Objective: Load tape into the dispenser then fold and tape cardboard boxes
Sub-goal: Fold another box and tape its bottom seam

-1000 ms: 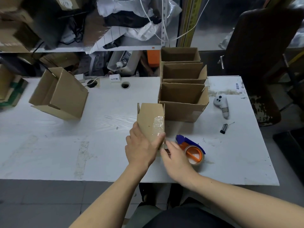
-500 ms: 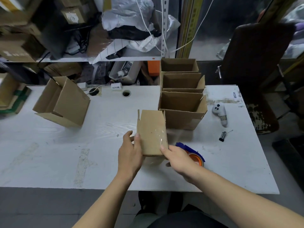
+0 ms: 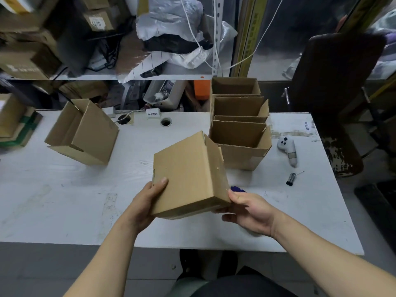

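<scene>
A small brown cardboard box (image 3: 188, 174) is held tilted above the white table (image 3: 64, 206), its open end pointing away from me. My left hand (image 3: 145, 204) grips its near left corner, thumb on the top face. My right hand (image 3: 248, 209) holds its near right corner from below, thumb against the side. The tape dispenser is almost wholly hidden behind the box and my right hand; only a blue tip (image 3: 236, 189) shows.
Three open boxes (image 3: 240, 133) stand in a row at the back right. Another open box (image 3: 85, 133) lies tipped at the left. A white controller (image 3: 288, 150) and a small black tool (image 3: 291, 179) lie at the right. Cluttered shelves stand behind the table.
The box has been lifted off the table and turned, so that a plain side faces me. My right hand left the tape dispenser and took the box's right corner.
</scene>
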`<state>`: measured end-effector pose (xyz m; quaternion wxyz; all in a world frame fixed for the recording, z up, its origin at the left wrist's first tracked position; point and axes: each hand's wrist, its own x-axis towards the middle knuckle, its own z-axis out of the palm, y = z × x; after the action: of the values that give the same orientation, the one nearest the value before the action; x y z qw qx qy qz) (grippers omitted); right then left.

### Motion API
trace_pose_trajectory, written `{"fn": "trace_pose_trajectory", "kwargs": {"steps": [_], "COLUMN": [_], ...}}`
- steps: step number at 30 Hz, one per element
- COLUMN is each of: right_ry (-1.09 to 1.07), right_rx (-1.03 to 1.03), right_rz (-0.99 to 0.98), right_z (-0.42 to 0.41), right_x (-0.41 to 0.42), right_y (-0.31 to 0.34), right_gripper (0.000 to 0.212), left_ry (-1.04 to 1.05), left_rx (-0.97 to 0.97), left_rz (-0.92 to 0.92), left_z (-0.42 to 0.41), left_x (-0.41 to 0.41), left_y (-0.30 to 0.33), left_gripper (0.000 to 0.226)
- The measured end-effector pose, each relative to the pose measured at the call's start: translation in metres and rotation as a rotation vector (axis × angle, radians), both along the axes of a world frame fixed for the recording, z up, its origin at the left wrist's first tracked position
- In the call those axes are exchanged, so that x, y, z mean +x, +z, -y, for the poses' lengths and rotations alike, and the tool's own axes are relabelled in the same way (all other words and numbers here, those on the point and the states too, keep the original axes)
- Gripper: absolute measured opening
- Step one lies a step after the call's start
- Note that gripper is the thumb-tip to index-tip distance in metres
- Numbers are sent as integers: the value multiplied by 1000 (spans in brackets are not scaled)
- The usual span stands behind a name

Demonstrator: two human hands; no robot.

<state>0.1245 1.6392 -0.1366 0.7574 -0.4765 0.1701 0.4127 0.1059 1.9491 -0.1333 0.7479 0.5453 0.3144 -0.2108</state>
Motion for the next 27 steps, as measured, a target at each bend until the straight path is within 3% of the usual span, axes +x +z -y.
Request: {"fn": "trace_pose_trajectory", "kwargs": {"steps": [2,4,7,8,9,11,13,15,17,18,20,22,27], "right_ry": [6,20,42,-37,-106,-67,87,178,158,123,85,64,23], "right_rx": [61,-44,-732,-890,-909,-751,-639,-604,-479,-373,-208,-201,-316], "right_rz": [-44,-19,240,293,350,440,401,346,303,272,259,261,282], "right_z": [1,-2,-15,-21,-26,-36,-45,-47,-44,-42,-40,-42,-35], "right_x": [-4,-6,-8,-9,-9,-9,-9,-8,-8,-7,-6,-4,-4], "right_y": [-5,-15,-27,-25,-21,-14,-8,-5,-6,-4,-1,5,-6], "right_gripper": [36,34,28,27,27,40,73,100,114,109,76,48,54], "left_ry": [-16,-40,-166,-205,-232,-265,-316,-381,-423,-429,-460,-502,-366], "left_rx": [-116,-113,93,198,305,541,726,790,747,738,812,910,811], "left_rz": [-12,20,145,177,194,215,237,227,224,230,279,302,276], "left_z": [-4,-6,-2,0,5,18,30,40,48,51,59,70,72], "left_x": [-2,-3,-2,0,2,3,7,8,7,7,4,0,-3], "left_y": [2,5,15,17,19,18,11,14,23,26,27,24,13], "left_gripper": [64,61,57,62,70,84,91,93,92,89,79,74,74]}}
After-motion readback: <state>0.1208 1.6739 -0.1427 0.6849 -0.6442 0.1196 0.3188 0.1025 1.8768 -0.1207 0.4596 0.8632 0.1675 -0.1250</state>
